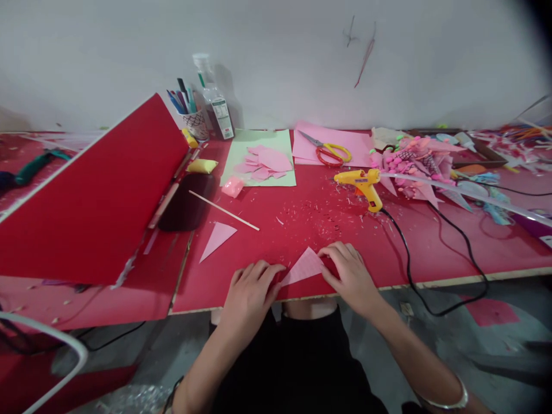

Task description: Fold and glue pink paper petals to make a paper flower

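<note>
A pink paper piece [304, 269], roughly triangular, lies at the table's front edge between my hands. My left hand [252, 290] has its thumb and curled fingers around the paper's left tip. At the opposite side, my right hand [348, 277] holds the right edge with thumb and bent fingers. Farther left rests another pink paper triangle [217, 238], beside a thin pale stick [224, 211]. A yellow glue gun [362, 185] lies on the table beyond my right hand. Exactly how the fingertips press the paper is partly hidden.
Scissors [325, 150] lie on pink sheets [362, 141]. Cut pink pieces [265, 163] rest on a green sheet [233, 144]. A red board [103, 195] stands tilted at left. Pink decorations [420, 164] pile up at right. The glue gun's black cable [407, 259] hangs over the edge.
</note>
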A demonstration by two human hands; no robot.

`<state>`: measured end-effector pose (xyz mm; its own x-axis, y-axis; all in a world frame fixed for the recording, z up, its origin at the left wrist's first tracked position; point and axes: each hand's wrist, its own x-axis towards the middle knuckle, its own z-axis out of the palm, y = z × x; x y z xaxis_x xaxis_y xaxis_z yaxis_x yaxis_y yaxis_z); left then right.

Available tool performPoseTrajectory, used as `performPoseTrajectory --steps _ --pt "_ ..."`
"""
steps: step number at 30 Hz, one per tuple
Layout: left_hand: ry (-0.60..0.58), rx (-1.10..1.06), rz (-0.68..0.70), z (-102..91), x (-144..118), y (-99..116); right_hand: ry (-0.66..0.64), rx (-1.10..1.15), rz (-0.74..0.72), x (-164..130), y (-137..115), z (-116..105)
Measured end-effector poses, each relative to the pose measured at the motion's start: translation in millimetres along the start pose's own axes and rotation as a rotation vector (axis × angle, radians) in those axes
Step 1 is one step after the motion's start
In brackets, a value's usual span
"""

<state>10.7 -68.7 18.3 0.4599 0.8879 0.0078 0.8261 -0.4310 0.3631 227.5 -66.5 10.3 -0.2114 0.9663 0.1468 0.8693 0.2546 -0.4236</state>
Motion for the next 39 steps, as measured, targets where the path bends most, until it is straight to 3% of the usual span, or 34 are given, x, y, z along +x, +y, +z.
performPoseTrajectory --steps 6,11,17,20,24,30,33,36,39 --pt "0.011 0.025 0.08 1.5 0.3 -0.5 0.141 0.121 -0.039 -2.4 -1.4 0.2" --pt "0.018 0.005 0.165 0.8 4.4 -5.6 -0.026 0.138 -0.09 -0.2 -11.0 -1.1" --pt "0.016 -0.043 0.227 -11.0 8.0 -3.7 -0.108 0.324 -0.114 14.3 -12.8 -5.4" --pt "0.057 0.018 0.302 -18.3 11.9 4.3 -0.107 0.414 -0.166 24.5 -9.4 -8.6" --pt "-0.024 0.133 0.448 -19.0 21.1 6.7 -0.13 0.502 -0.21 37.6 -4.7 -11.0" --pt "-0.1 0.185 0.47 -5.7 29.4 -3.5 -0.116 0.467 -0.261 45.0 10.2 -18.3" --pt "-0.104 0.19 0.45 -5.0 30.8 -1.6 0.067 0.351 -0.216 44.1 31.7 -32.0" --pt "-0.082 0.222 0.408 -5.4 35.6 1.1 0.417 0.177 0.006 44.1 64.1 -46.3" --pt "-0.043 0.299 0.337 -3.6 46.8 0.4 0.575 -0.033 0.157 49.6 97.7 -52.3"
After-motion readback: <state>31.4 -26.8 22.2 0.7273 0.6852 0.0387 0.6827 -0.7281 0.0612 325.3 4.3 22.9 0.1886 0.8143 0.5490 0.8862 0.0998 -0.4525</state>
